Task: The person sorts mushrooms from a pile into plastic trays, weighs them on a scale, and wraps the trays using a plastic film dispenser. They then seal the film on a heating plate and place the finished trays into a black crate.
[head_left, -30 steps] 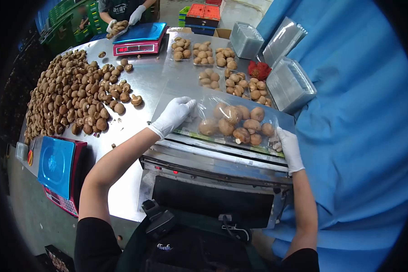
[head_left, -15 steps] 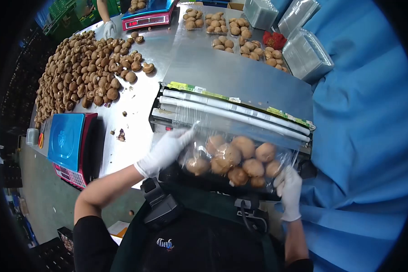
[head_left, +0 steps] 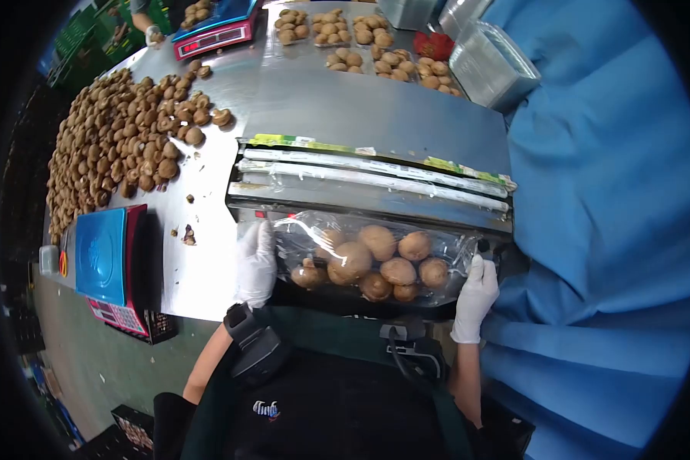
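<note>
A clear-wrapped tray of brown mushrooms (head_left: pixel 397 272) is in front of me, at the near edge of the wrapping machine (head_left: pixel 345 198). Shiny plastic film (head_left: pixel 303 224) stretches over the mushrooms and out past both ends. At the left end, my left hand (head_left: pixel 256 267), in a white glove, is closed on the film's edge, fingers pointing up. My right hand (head_left: pixel 477 297), gloved too, pinches the film at the right end. Two white film rolls (head_left: pixel 376 178) lie across the machine behind the tray.
Loose mushrooms (head_left: pixel 115 138) are heaped on the metal table's left. A blue-topped scale (head_left: pixel 101 253) stands at its near left edge. Packed mushroom trays (head_left: pixel 330 29) and stacked empty trays (head_left: pixel 494 67) sit at the back. Another person's gloved hand (head_left: pixel 154 35) is near a second scale (head_left: pixel 215 38).
My left hand has moved left and down from above the tray to the film's left end. The film now lies over the tray, apart from the rolls. My right hand keeps its end.
</note>
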A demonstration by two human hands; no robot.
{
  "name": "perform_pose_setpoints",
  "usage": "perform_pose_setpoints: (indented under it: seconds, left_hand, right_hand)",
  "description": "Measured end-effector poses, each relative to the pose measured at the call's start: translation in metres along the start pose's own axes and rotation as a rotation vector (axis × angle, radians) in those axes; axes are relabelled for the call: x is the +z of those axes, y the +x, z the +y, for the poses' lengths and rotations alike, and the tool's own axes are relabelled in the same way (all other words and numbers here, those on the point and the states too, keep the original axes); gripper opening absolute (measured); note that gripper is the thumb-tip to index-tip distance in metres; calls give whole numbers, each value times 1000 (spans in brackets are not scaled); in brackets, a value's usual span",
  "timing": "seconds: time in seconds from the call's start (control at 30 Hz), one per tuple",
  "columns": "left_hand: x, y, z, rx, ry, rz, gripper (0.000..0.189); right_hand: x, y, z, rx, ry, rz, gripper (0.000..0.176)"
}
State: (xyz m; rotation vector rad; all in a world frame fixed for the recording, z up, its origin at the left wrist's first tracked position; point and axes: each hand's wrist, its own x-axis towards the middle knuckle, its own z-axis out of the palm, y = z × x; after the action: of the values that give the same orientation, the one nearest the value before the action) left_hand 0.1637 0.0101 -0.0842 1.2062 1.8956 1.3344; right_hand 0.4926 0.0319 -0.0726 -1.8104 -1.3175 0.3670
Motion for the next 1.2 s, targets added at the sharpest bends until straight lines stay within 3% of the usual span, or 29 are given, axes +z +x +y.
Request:
perform_pose_setpoints:
  seconds: [0.1,0.17,0.23,0.3,0.37,0.43,0.47,0.5,0.57,0.6,0.73,0.77,0.83,0.9,0.97,1.0,1.07,1.1,1.13,1.17,1.2]
  left_hand:
    - [4,6,-9,67,-32,82,27]
    - [1,9,-2,153,421,73,24]
    - [12,11,2,217,539,88,21]
    - [22,10,10,252,690,-128,17]
    - [32,11,-8,344,626,-155,13]
    - [32,5,-21,-2,-211,-299,15]
    - [20,3,-1,-317,-676,-527,21]
    - [6,5,-22,106,133,-687,26]
    - [7,-12,-24,-816,-1204,-898,34]
    - [8,-19,-20,-884,-1325,-973,35]
    - [4,-28,4,-431,-1027,-1210,41]
    - [1,-26,9,-272,-907,-1225,42]
    - [-4,-17,15,121,-607,-1205,45]
    - [-19,1,20,413,-329,-1158,48]
    - [-37,6,37,-677,-1494,-1214,73]
    - [-44,23,46,-472,-1514,-1365,76]
    - [-57,29,86,-377,-1250,-1147,63]
    - [-57,43,86,-429,-1236,-1344,63]
    - [-51,64,83,-344,-1215,-1422,62]
    - [-34,68,89,-261,-1211,-1477,62]
    - [-24,50,110,-397,-1177,-1274,61]
  right_hand:
    - [6,7,18,-12,-130,44,22]
    - [15,11,21,-225,-421,104,19]
    - [24,13,10,-230,-448,96,17]
    - [28,10,4,-296,-413,-21,10]
    - [34,7,16,-357,-484,-100,14]
    - [36,-2,12,185,674,-367,26]
    - [27,-3,7,378,926,-541,38]
    - [25,-9,3,490,1016,-655,38]
    - [28,-23,2,593,1043,-767,38]
    - [30,-29,2,617,1031,-770,38]
    - [19,-18,-12,621,936,-552,38]
    - [12,-10,-27,628,1013,-556,39]
    - [-14,-13,-90,580,1258,-758,42]
    - [-11,-15,-89,279,766,-958,37]
    - [0,-19,-105,214,583,-874,32]
    - [7,-18,-112,103,565,-853,32]
    - [14,-5,-115,-29,472,-776,30]
    - [12,0,-119,-106,407,-678,32]
    - [7,8,-119,-232,405,-651,35]
    - [-25,10,-141,-257,104,-649,41]
    - [-52,10,-151,-408,-183,-667,46]
